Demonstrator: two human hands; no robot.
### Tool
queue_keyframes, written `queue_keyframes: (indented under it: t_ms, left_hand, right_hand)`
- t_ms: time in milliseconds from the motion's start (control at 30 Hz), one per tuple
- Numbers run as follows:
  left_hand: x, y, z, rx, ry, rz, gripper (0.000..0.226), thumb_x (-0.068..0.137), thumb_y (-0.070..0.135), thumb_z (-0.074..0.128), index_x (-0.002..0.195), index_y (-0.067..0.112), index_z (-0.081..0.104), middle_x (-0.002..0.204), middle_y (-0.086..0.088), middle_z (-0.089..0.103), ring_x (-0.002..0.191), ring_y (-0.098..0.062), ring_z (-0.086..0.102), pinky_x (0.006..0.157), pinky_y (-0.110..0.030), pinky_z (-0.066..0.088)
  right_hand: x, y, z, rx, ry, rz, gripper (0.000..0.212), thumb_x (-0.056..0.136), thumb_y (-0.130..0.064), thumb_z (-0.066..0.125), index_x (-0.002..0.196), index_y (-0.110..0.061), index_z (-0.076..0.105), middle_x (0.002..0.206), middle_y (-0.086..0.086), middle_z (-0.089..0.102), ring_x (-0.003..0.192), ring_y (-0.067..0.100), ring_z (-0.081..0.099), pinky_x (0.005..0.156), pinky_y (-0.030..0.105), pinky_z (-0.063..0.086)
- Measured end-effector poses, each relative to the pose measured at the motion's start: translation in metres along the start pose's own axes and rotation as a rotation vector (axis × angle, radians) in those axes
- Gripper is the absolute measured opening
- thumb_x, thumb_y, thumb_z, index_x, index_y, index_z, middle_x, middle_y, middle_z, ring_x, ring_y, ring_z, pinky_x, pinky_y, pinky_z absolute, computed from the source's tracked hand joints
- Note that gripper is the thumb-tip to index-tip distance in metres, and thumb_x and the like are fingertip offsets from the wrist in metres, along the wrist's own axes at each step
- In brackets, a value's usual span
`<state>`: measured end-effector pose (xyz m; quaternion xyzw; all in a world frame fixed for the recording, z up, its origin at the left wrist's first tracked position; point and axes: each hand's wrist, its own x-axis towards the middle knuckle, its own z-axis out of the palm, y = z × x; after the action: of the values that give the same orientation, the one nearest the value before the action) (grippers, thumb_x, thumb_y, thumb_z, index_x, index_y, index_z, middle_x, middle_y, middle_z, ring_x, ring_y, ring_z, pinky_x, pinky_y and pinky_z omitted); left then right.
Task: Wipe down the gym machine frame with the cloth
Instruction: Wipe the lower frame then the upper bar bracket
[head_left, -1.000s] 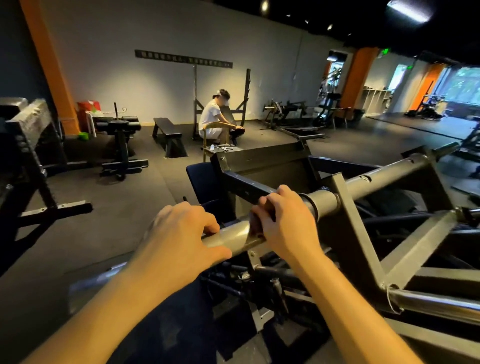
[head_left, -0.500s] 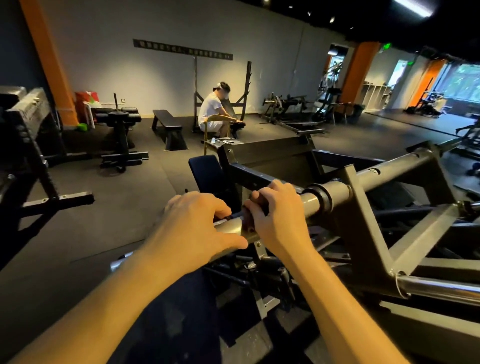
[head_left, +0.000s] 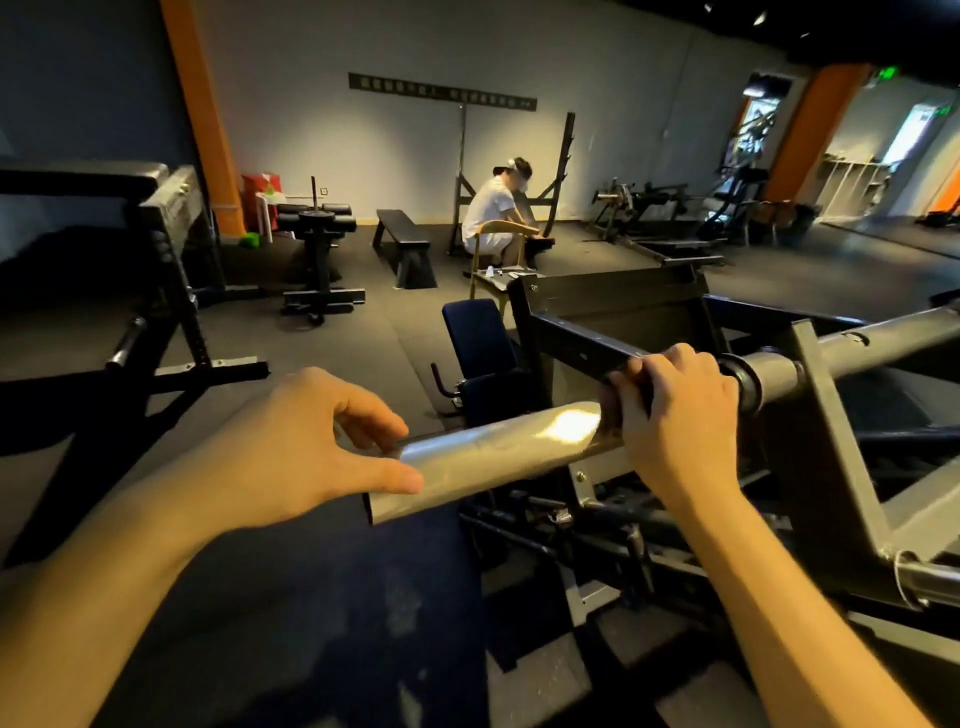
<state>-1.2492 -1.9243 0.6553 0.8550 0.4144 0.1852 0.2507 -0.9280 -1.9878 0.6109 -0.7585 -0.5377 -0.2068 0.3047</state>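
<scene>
The gym machine frame (head_left: 831, 415) is grey steel with a silver bar (head_left: 498, 452) sticking out toward me at the lower left. My left hand (head_left: 311, 447) is at the bar's free end, thumb on the near side and fingers curved over the top in a loose hold. Further up the bar, my right hand (head_left: 675, 410) grips round it just short of a black collar (head_left: 748, 387). Something dark shows between the right fingers; I cannot tell whether it is the cloth. No cloth is plainly in view.
A dark blue padded seat (head_left: 478, 338) stands behind the bar. A black rack (head_left: 171, 291) is at the left, and a black bench (head_left: 402, 244) further back. A person in white (head_left: 491, 213) sits by the far wall. Black rubber floor (head_left: 363, 332) lies between.
My left hand has slid down the bar to its free end and loosened. The right hand has kept its grip near the collar. The view has shifted slightly.
</scene>
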Motion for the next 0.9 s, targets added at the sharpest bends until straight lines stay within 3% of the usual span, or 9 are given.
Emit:
queue_keyframes:
  t_ms: [133,233,333,400,533,600,733,900]
  left_hand:
    - [-0.013,-0.008,0.006,-0.029,0.023,0.006,0.054,0.057,0.065,0.076,0.106,0.043,0.073,0.095,0.024,0.07,0.095,0.012,0.06,0.08,-0.017,0.048]
    - [-0.019,-0.014,0.008,-0.024,0.053,0.026,0.041,0.068,0.05,0.084,0.106,0.049,0.069,0.1,0.027,0.068,0.098,0.017,0.055,0.082,-0.018,0.046]
    - [-0.025,-0.018,0.013,-0.019,0.114,0.027,0.039,0.071,0.045,0.085,0.107,0.05,0.069,0.1,0.03,0.065,0.097,0.019,0.053,0.074,-0.011,0.036]
    - [-0.029,-0.02,0.018,-0.011,0.187,0.041,0.043,0.071,0.047,0.084,0.111,0.046,0.071,0.099,0.031,0.064,0.094,0.015,0.055,0.073,-0.01,0.036]
    - [-0.033,-0.024,0.029,-0.046,0.26,0.094,0.045,0.075,0.049,0.08,0.118,0.042,0.07,0.097,0.034,0.059,0.097,0.022,0.051,0.071,-0.009,0.036]
    - [-0.033,-0.026,0.033,-0.082,0.28,0.116,0.049,0.074,0.051,0.076,0.121,0.037,0.071,0.098,0.031,0.062,0.096,0.017,0.054,0.073,-0.009,0.037]
    - [-0.036,-0.029,0.038,-0.077,0.326,0.171,0.056,0.074,0.056,0.068,0.124,0.03,0.071,0.101,0.022,0.064,0.092,0.006,0.057,0.075,-0.013,0.041]
    - [-0.038,-0.03,0.037,-0.105,0.322,0.209,0.055,0.076,0.049,0.067,0.125,0.024,0.071,0.105,0.013,0.068,0.095,-0.003,0.059,0.077,-0.013,0.042]
  right_hand:
    - [-0.039,-0.072,-0.001,0.111,-0.042,-0.114,0.03,0.094,-0.048,0.046,0.091,-0.022,0.06,0.098,-0.002,0.049,0.093,0.019,0.047,0.079,0.036,0.04]
    - [-0.068,-0.13,0.003,0.263,-0.029,-0.31,0.023,0.088,-0.041,0.063,0.097,-0.02,0.065,0.102,0.001,0.054,0.095,0.021,0.049,0.078,0.037,0.043]
    - [-0.08,-0.129,0.005,0.295,0.052,-0.411,0.033,0.092,-0.042,0.057,0.113,-0.019,0.068,0.108,0.001,0.058,0.099,0.018,0.05,0.083,0.033,0.04]
    - [-0.076,-0.096,0.01,0.339,0.138,-0.288,0.031,0.097,-0.038,0.056,0.117,-0.018,0.069,0.109,0.0,0.058,0.101,0.017,0.052,0.086,0.033,0.039]
    - [-0.054,-0.027,0.02,0.308,0.287,0.168,0.023,0.096,-0.026,0.065,0.117,-0.018,0.068,0.109,0.001,0.055,0.103,0.021,0.051,0.087,0.046,0.047]
    - [-0.055,-0.031,0.022,0.398,0.321,0.306,0.022,0.097,-0.019,0.064,0.118,-0.015,0.066,0.111,-0.004,0.049,0.105,0.021,0.052,0.091,0.041,0.049]
    - [-0.095,-0.112,0.021,0.603,0.347,0.301,0.021,0.095,-0.013,0.064,0.117,-0.016,0.064,0.115,-0.008,0.05,0.107,0.014,0.056,0.096,0.036,0.052]
    - [-0.146,-0.187,0.009,0.917,0.215,0.204,0.03,0.091,0.003,0.069,0.117,-0.011,0.065,0.117,-0.002,0.056,0.113,0.008,0.061,0.095,0.017,0.05]
